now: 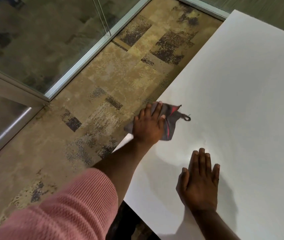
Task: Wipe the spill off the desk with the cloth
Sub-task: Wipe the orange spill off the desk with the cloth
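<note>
Head view, reading from the desk's left edge rightward: the left hand (148, 125) lies flat, fingers spread, pressing the dark cloth (169, 122) onto the white desk (241, 84) right at that edge, with a corner of fabric hanging past it. Further in from the edge, the right hand (199, 181) rests open and empty on the surface. No spill is clearly visible, only faint sheen. One outward stroke could probably push liquid or cloth onto the carpet (103, 84).

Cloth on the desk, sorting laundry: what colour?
Dark grey cloth with red stripes, head view.
</note>
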A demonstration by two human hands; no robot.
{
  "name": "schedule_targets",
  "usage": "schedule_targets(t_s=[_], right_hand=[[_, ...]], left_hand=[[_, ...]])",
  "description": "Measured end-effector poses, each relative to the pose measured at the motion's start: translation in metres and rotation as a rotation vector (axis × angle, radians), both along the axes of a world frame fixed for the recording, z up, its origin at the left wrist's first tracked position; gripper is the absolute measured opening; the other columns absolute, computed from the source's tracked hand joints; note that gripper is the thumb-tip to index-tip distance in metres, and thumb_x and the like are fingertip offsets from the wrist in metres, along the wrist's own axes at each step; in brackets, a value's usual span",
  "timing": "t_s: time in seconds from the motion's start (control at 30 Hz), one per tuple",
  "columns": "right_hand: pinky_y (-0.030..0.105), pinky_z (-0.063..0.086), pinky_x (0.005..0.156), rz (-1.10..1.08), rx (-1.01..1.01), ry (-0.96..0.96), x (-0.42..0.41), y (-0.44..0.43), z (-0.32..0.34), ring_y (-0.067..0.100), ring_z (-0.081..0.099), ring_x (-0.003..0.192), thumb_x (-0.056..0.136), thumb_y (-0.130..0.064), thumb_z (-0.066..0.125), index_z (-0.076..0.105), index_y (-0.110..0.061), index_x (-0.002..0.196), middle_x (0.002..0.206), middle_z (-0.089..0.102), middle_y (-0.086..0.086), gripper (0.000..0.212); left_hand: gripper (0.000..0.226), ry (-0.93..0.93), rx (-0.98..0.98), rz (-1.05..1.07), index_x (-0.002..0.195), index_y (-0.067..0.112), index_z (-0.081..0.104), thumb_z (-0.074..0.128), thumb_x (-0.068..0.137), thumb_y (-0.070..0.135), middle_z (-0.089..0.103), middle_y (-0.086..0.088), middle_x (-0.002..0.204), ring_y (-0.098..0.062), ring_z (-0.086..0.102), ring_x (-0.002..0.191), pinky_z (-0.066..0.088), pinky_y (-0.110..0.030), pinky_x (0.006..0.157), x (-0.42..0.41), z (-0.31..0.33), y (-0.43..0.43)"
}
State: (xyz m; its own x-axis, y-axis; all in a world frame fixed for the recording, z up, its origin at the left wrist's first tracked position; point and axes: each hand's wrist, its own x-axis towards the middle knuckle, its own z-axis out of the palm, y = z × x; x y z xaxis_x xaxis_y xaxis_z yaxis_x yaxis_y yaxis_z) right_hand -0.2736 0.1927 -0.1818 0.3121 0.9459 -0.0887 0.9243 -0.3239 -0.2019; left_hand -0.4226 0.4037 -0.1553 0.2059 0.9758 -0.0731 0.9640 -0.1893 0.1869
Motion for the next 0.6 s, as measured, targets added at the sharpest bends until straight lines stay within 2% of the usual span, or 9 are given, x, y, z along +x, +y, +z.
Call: schedule_targets(t_s=[0.2,0.4,0.5,0.6], right_hand=[[0.049,-0.005,0.130,0.012,-0.008,-0.028,0.001,0.000,-0.004,0.020,0.001,0.162,0.101,-0.041,0.026,0.011,-0.015,0.166,0.175,0.002,0.003,0.071],[0.052,-0.001,0.130,0.010,-0.021,-0.026,0.000,-0.001,-0.003,0.019,-0.001,0.162,0.102,-0.040,0.025,0.004,-0.016,0.166,0.176,0.001,0.004,0.071],[0.052,0.000,0.130,0.015,-0.010,-0.012,-0.001,-0.001,-0.003,0.019,-0.001,0.162,0.103,-0.041,0.023,0.004,-0.016,0.166,0.176,0.002,0.004,0.070],[0.053,0.002,0.130,0.020,-0.004,-0.005,0.000,-0.001,-0.003,0.019,-0.001,0.162,0.103,-0.040,0.024,0.007,-0.015,0.166,0.175,0.004,0.005,0.070]], left_hand=[[0.057,-0.047,-0.073,-0.045,0.162,0.033,0.028,0.033,0.107,0.048,0.049,-0.010,0.150,-0.033,0.053,0.128,0.048,-0.048,0.097,0.009,-0.003,0.033],[0.053,-0.065,0.005,0.033,0.159,0.023,0.037,0.039,0.109,0.041,0.063,-0.016,0.133,-0.036,0.061,0.112,0.049,-0.045,0.090,-0.076,0.003,-0.064],[0.055,0.010,-0.046,0.067,0.160,0.021,0.036,0.037,0.108,0.040,0.062,-0.016,0.133,-0.036,0.062,0.108,0.051,-0.045,0.088,-0.114,0.006,-0.108],[0.057,0.059,-0.074,0.086,0.161,0.021,0.033,0.037,0.108,0.040,0.063,-0.015,0.131,-0.035,0.063,0.109,0.054,-0.045,0.087,-0.121,0.008,-0.114]])
